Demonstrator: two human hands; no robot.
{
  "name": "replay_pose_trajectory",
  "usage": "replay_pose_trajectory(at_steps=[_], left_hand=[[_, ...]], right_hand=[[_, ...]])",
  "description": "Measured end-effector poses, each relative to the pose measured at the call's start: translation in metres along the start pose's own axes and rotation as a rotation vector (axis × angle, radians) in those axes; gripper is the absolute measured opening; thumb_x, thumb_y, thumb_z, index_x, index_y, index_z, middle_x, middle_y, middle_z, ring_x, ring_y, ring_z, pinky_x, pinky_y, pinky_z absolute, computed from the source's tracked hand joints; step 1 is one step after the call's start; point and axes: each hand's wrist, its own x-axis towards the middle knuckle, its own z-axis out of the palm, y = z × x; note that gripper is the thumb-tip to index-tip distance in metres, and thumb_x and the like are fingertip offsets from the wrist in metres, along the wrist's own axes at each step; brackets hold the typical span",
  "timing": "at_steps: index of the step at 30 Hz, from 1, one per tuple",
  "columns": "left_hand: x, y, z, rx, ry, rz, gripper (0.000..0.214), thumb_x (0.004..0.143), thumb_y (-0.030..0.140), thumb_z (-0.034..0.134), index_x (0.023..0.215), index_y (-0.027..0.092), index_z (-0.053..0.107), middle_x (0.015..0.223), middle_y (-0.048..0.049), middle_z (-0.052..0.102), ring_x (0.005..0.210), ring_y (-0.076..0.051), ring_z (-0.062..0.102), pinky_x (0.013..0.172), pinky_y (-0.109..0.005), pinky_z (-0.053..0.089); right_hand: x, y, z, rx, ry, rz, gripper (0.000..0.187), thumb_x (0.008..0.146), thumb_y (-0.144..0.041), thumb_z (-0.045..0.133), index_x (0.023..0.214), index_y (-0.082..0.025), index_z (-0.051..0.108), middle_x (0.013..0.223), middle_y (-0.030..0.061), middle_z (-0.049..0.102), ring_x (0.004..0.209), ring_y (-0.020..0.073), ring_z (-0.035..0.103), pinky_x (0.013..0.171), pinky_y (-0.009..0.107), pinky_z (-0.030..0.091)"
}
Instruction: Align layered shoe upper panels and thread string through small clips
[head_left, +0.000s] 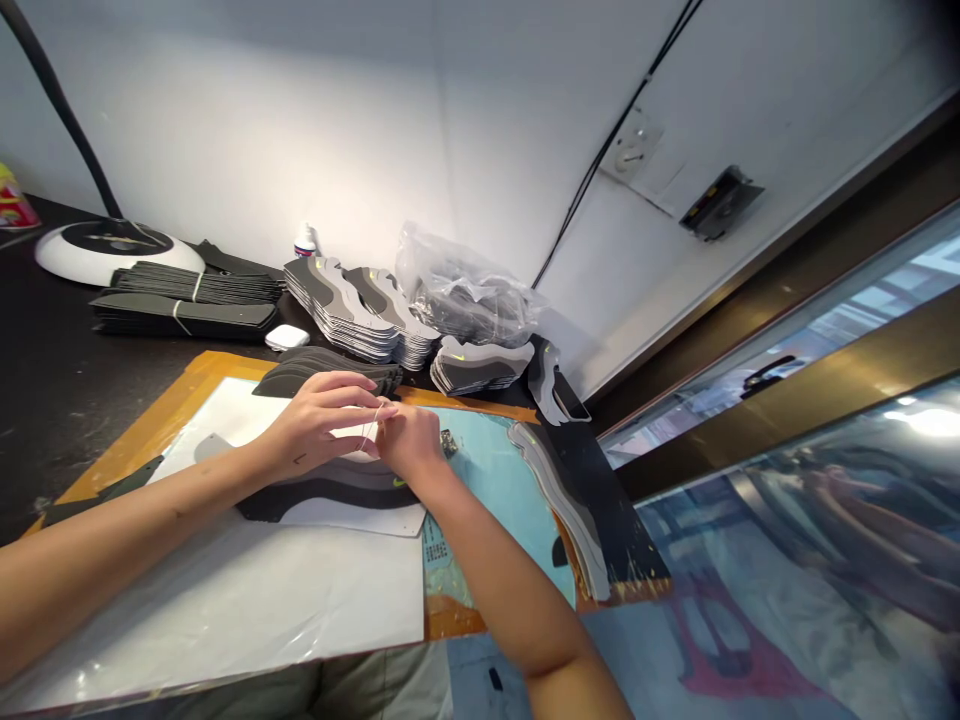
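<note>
My left hand (322,425) reaches in over the table with its fingers bent toward my right hand. A thin pale loop, which looks like a rubber band (369,432), runs between its fingertips and thumb. My right hand (411,440) is closed at the other end of the loop, its fingertips partly hidden. Beneath both hands lies a grey, black and white shoe-upper piece (337,502) with a small yellow-green mark, on a white sheet (300,590). My hands and left forearm cover part of it. Just behind is a stack of dark cut pieces (322,368).
Banded black stacks (187,312) lie at the back left beside a lamp base (112,245). Stacks of grey upper pieces (345,310), a clear plastic bag (472,290) and a white earphone-like case (286,337) stand along the back. More uppers (562,500) lie right, by a window frame (787,430).
</note>
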Motion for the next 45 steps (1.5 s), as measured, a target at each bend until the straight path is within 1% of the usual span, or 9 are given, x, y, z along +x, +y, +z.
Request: replay_pose_trajectory(at_steps=[6,15,19,22,26,29,34,40,45], left_hand=[[0.001,-0.001,-0.011,-0.036,-0.165,0.135,0.027,0.097,0.028,0.065,0.122,0.031,0.075,0.1,-0.005,0.078,0.098,-0.019,0.064,0.088,-0.028,0.049],[-0.003,0.003,0.0,-0.643,-0.102,-0.413,0.034,0.086,0.05,0.075,0.066,0.023,0.08,0.073,-0.0077,0.07,0.078,-0.02,0.056,0.072,-0.026,0.046],[-0.001,0.012,0.012,-1.122,0.299,-0.889,0.042,0.067,0.061,0.086,0.077,0.02,0.081,0.073,-0.0042,0.063,0.07,-0.016,0.053,0.067,-0.026,0.051],[0.002,0.018,0.022,-1.304,0.523,-1.083,0.047,0.073,0.056,0.084,0.108,0.025,0.08,0.084,-0.0027,0.068,0.071,-0.013,0.055,0.072,-0.023,0.054],[0.002,0.02,0.026,-1.263,0.531,-1.239,0.051,0.078,0.056,0.081,0.117,0.023,0.078,0.107,-0.0088,0.073,0.081,-0.015,0.06,0.077,-0.024,0.054],[-0.001,0.014,0.016,-0.953,0.261,-1.125,0.06,0.079,0.06,0.078,0.124,0.021,0.075,0.119,-0.0129,0.07,0.094,-0.02,0.062,0.08,-0.028,0.053],[0.0,0.005,-0.001,-0.309,-0.01,-0.572,0.05,0.088,0.05,0.073,0.134,0.03,0.069,0.108,-0.0073,0.06,0.098,-0.021,0.057,0.087,-0.036,0.052],[0.003,0.02,0.004,-0.018,-0.027,-0.245,0.034,0.096,0.036,0.065,0.129,0.032,0.072,0.113,-0.0092,0.06,0.105,-0.024,0.053,0.094,-0.038,0.048],[-0.005,0.027,0.008,0.168,0.075,-0.079,0.026,0.098,0.028,0.063,0.121,0.028,0.075,0.111,-0.008,0.065,0.101,-0.022,0.055,0.095,-0.035,0.045]], right_hand=[[0.007,0.011,0.009,0.509,0.063,0.117,0.028,0.096,-0.03,0.05,0.072,-0.021,0.058,0.066,-0.0028,0.06,0.062,0.0132,0.051,0.056,0.023,0.028],[0.02,0.017,0.019,1.712,-0.034,0.21,0.031,0.091,-0.04,0.063,0.069,-0.021,0.051,0.054,-0.0114,0.033,0.041,0.0046,0.02,0.048,0.02,0.044],[0.02,0.013,0.017,1.83,0.046,0.088,0.037,0.09,-0.048,0.063,0.068,-0.022,0.048,0.052,-0.0125,0.026,0.041,0.0052,0.017,0.05,0.02,0.045],[0.02,0.011,0.019,1.756,0.144,0.045,0.039,0.088,-0.054,0.061,0.07,-0.023,0.047,0.058,-0.0102,0.031,0.045,0.0064,0.023,0.05,0.02,0.045],[0.014,0.011,0.015,1.295,0.295,-0.012,0.037,0.093,-0.051,0.05,0.069,-0.023,0.045,0.066,-0.0053,0.043,0.055,0.01,0.041,0.055,0.021,0.043],[0.005,0.014,0.006,0.69,0.298,-0.085,0.03,0.097,-0.035,0.045,0.072,-0.021,0.053,0.068,-0.0028,0.057,0.067,0.0124,0.053,0.063,0.023,0.038],[-0.001,0.01,-0.004,0.025,0.162,-0.113,0.022,0.097,-0.028,0.049,0.093,-0.022,0.07,0.09,0.0035,0.076,0.084,0.0168,0.067,0.065,0.027,0.034],[-0.002,-0.002,-0.003,-0.152,-0.023,-0.153,0.027,0.092,-0.028,0.056,0.111,-0.016,0.071,0.096,0.013,0.077,0.089,0.0251,0.071,0.065,0.03,0.038],[-0.005,-0.004,-0.01,-0.061,0.04,-0.047,0.023,0.094,-0.028,0.051,0.105,-0.02,0.069,0.093,0.0089,0.076,0.082,0.0218,0.068,0.06,0.029,0.032]])
